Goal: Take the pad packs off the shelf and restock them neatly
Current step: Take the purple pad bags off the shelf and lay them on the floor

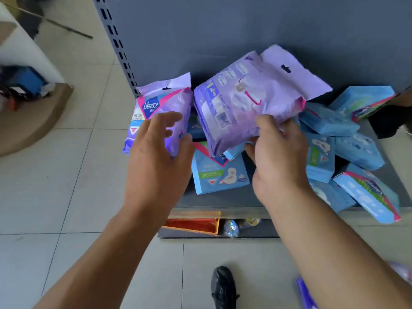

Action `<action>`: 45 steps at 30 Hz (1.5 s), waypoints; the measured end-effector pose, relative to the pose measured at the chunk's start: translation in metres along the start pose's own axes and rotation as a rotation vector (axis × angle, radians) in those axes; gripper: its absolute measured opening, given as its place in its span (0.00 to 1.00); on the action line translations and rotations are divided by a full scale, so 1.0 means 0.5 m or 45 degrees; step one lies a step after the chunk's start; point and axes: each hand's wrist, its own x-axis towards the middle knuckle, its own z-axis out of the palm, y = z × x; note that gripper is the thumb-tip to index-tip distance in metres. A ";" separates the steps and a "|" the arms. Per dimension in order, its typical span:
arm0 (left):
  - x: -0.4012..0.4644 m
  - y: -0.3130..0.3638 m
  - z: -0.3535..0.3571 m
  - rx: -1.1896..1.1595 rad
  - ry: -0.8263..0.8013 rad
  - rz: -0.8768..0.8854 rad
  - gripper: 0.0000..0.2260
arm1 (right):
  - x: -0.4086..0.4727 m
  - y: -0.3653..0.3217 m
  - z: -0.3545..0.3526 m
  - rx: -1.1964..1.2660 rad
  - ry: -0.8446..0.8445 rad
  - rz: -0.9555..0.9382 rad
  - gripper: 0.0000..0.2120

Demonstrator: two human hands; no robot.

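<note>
fingers of right hand pinch purple pack; left hand, fingers spread, touches second pack at shelf edge.

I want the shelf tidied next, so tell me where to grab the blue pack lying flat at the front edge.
Take the blue pack by its near long edge, coming from the front of the shelf. It lies flat, face up, with that edge bare; its far end is tucked under the purple pack in the right hand.
</note>
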 end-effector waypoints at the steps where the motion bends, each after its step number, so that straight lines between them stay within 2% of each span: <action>1: 0.006 0.003 -0.002 -0.106 0.014 -0.017 0.11 | -0.016 -0.006 -0.024 0.053 -0.070 -0.003 0.04; 4: 0.022 0.017 -0.005 -0.318 -0.094 -0.089 0.17 | -0.062 -0.018 -0.104 0.296 -0.287 0.054 0.12; 5: 0.025 0.024 -0.008 -0.413 -0.207 -0.124 0.20 | -0.080 -0.020 -0.131 0.374 -0.337 0.060 0.11; 7: 0.018 0.042 -0.013 -0.651 -0.530 -0.233 0.24 | -0.110 -0.008 -0.187 0.442 -0.327 0.100 0.14; 9: -0.010 0.062 -0.016 -0.728 -0.803 -0.264 0.21 | -0.139 0.002 -0.236 0.454 -0.302 0.164 0.18; 10: -0.029 0.073 -0.012 -0.724 -0.884 -0.251 0.19 | -0.153 0.009 -0.260 0.438 -0.268 0.182 0.17; 12: -0.076 0.101 0.009 -0.753 -0.894 -0.197 0.16 | -0.188 0.026 -0.307 0.320 -0.113 0.131 0.13; 14: -0.135 0.134 0.048 -0.747 -0.817 -0.025 0.16 | -0.228 0.038 -0.365 -0.013 0.191 -0.036 0.11; 15: -0.174 0.159 0.071 -0.691 -0.788 0.098 0.17 | -0.250 0.035 -0.394 -0.107 0.294 -0.083 0.14; 17: -0.271 0.219 0.117 -0.546 -0.821 0.359 0.21 | -0.295 0.026 -0.449 -0.041 0.291 -0.104 0.26; 19: -0.379 0.275 0.159 -0.352 -1.014 0.692 0.22 | -0.325 0.014 -0.512 0.220 0.222 0.011 0.35; 20: -0.435 0.293 0.180 -0.263 -1.194 0.861 0.23 | -0.335 0.015 -0.552 0.331 0.263 0.065 0.34; 21: -0.487 0.298 0.201 -0.222 -1.420 0.972 0.24 | -0.345 0.027 -0.598 0.395 0.352 0.121 0.28; 22: -0.528 0.293 0.223 -0.219 -1.636 0.979 0.23 | -0.354 0.048 -0.649 0.439 0.483 0.180 0.21; 24: -0.581 0.278 0.279 -0.279 -1.876 0.655 0.14 | -0.378 0.105 -0.756 0.495 0.717 0.313 0.14; 26: -0.620 0.249 0.352 -0.207 -1.737 0.343 0.10 | -0.411 0.169 -0.847 0.672 0.792 0.465 0.14; 27: -0.638 0.237 0.392 -0.100 -1.673 0.270 0.12 | -0.430 0.201 -0.885 0.777 0.808 0.551 0.16; 28: -0.657 0.228 0.429 0.022 -1.705 0.161 0.16 | -0.446 0.230 -0.914 0.871 0.806 0.640 0.18; 29: -0.676 0.219 0.462 0.098 -1.837 -0.050 0.20 | -0.460 0.257 -0.937 0.945 0.778 0.701 0.19; 31: -0.719 0.200 0.518 0.059 -2.125 -0.539 0.18 | -0.473 0.305 -0.969 1.065 0.714 0.738 0.15; 32: -0.735 0.187 0.540 0.051 -2.170 -0.665 0.16 | -0.472 0.323 -0.980 1.077 0.694 0.731 0.13; 34: -0.756 0.164 0.586 0.101 -2.079 -0.670 0.12 | -0.459 0.372 -0.999 0.918 0.737 0.771 0.11; 37: -0.774 0.140 0.654 0.229 -1.923 -0.525 0.11 | -0.430 0.455 -1.025 0.619 0.878 0.932 0.12; 39: -0.781 0.132 0.700 0.324 -1.921 -0.421 0.12 | -0.403 0.505 -1.039 0.497 0.874 1.013 0.16; 43: -0.776 0.099 0.815 0.554 -1.970 -0.203 0.11 | -0.338 0.574 -1.063 0.275 0.834 1.146 0.18; 45: -0.770 0.078 0.884 0.629 -1.971 -0.177 0.13 | -0.299 0.616 -1.073 0.241 0.807 1.191 0.18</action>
